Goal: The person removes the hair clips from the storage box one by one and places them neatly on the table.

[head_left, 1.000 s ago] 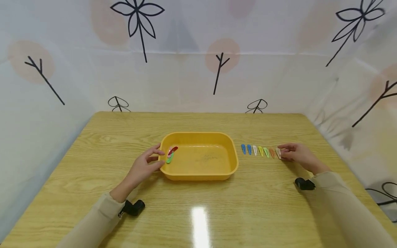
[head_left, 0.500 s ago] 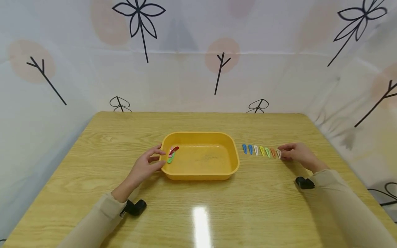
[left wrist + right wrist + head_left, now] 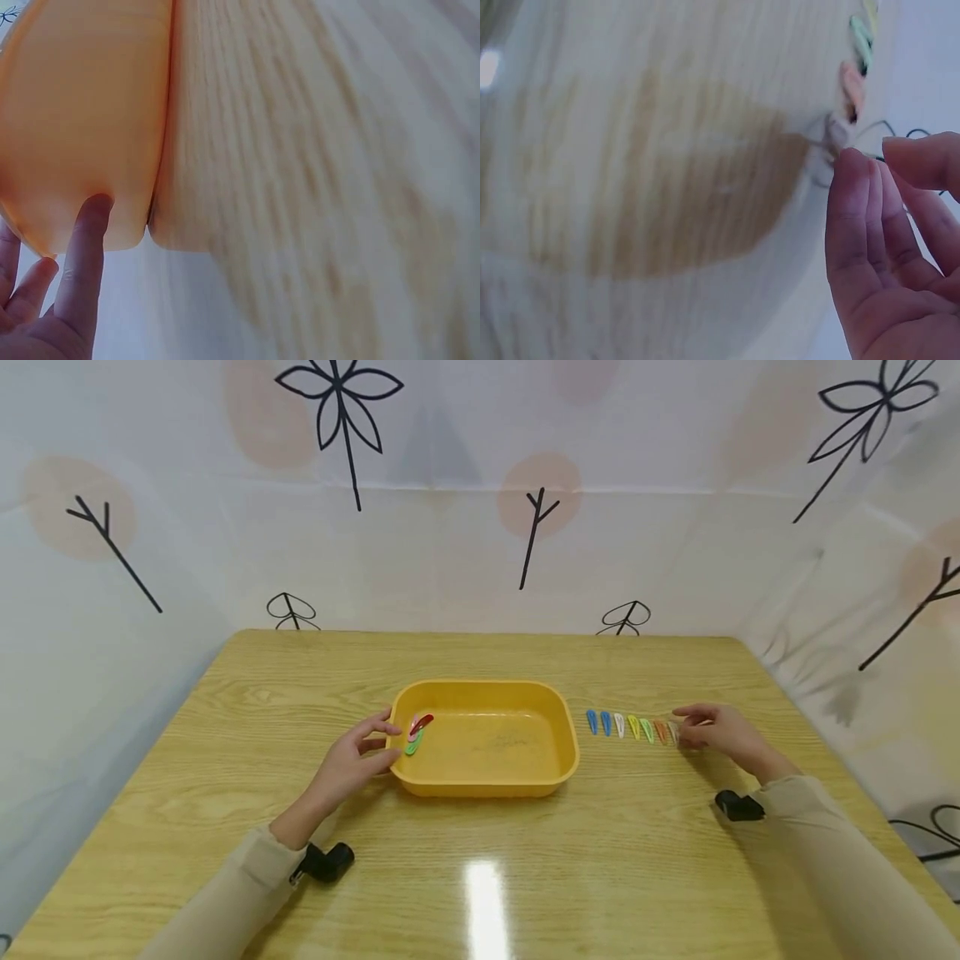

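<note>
A shallow yellow plastic tray (image 3: 487, 789) stands mid-table. My left hand (image 3: 351, 758) rests at its left end with fingers at the rim; in the left wrist view one straight digit touches the outer wall (image 3: 82, 135). Near those fingers, a red hair clip (image 3: 422, 724), a pink one and a green hair clip (image 3: 413, 743) lie in the tray. My right hand (image 3: 712, 732) is over the far right end of a row of snap hair clips, at a whitish hair clip (image 3: 841, 129) partly hidden by the fingertips. Thumb and forefinger appear apart in the right wrist view.
Left of that whitish clip, the row runs through an orange clip (image 3: 661, 732), a green clip, a yellow clip, a white clip (image 3: 619, 725) and two blue ones, the leftmost blue clip (image 3: 592, 721) near the tray. A patterned cloth (image 3: 450, 552) hangs behind the wooden table (image 3: 322, 660).
My right hand has shifted very slightly at the whitish clip, which shows less than before. The left hand and tray hold their place, apart from a small shift of the whole view.
</note>
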`<state>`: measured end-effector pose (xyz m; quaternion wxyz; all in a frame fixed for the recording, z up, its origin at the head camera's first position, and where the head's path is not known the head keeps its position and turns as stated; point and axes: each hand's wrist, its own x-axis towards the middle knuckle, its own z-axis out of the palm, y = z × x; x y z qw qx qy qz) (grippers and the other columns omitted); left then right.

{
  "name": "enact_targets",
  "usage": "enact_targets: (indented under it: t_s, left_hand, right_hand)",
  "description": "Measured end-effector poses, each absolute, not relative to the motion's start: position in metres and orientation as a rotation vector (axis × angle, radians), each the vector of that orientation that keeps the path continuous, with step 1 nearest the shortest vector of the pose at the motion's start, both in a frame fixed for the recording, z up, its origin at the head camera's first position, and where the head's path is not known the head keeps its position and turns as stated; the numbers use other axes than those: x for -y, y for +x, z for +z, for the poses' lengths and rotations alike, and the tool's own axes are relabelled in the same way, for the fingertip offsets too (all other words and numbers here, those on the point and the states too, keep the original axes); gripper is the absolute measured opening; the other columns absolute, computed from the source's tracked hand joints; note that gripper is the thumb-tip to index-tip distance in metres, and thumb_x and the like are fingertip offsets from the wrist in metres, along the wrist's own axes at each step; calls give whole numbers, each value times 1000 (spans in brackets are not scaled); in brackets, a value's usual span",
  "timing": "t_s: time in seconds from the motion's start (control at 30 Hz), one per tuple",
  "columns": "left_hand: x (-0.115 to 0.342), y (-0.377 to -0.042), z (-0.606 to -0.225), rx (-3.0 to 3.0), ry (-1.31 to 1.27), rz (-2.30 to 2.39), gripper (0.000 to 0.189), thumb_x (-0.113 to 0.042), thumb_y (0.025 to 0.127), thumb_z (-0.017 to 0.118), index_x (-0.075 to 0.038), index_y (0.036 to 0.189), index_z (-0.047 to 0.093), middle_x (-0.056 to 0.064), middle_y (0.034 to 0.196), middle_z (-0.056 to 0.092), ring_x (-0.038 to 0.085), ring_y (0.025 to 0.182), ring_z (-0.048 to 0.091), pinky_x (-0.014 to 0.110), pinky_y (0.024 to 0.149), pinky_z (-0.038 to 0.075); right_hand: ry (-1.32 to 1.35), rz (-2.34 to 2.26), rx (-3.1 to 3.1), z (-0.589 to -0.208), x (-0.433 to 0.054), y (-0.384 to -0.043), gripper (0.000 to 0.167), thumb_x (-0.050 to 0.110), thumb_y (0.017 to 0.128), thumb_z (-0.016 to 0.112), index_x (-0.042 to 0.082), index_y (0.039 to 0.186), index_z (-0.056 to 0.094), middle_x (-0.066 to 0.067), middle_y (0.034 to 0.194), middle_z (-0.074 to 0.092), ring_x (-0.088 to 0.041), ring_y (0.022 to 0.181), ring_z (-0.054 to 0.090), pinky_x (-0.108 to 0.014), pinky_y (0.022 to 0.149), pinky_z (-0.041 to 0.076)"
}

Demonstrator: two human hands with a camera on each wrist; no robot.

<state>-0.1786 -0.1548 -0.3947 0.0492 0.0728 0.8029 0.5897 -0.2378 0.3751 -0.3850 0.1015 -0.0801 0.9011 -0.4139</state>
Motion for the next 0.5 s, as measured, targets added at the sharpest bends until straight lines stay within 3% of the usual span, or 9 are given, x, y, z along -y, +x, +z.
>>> enact_targets:
  t_s: [0.37,0.5]
  left_hand:
    - [154,-177,-394,-2438,233,1789,31,-12,86,66,1,113,58,7,149,30,36,114,50,31,78,53]
    - [154,-177,-393,-2449,240,1786,30,-12,87,66,1,113,58,7,149,29,35,114,50,31,77,53]
  right_hand:
    - [-291,-1120,-2824,-362,-348,-229,41,13,91,61,-7,125,52,-16,99,59,-9,83,56,-33,73,48]
    - [-305,-1154,-2833,-353,-332,-228,41,18,91,61,-3,125,52,-15,99,61,-14,83,59,-33,73,47]
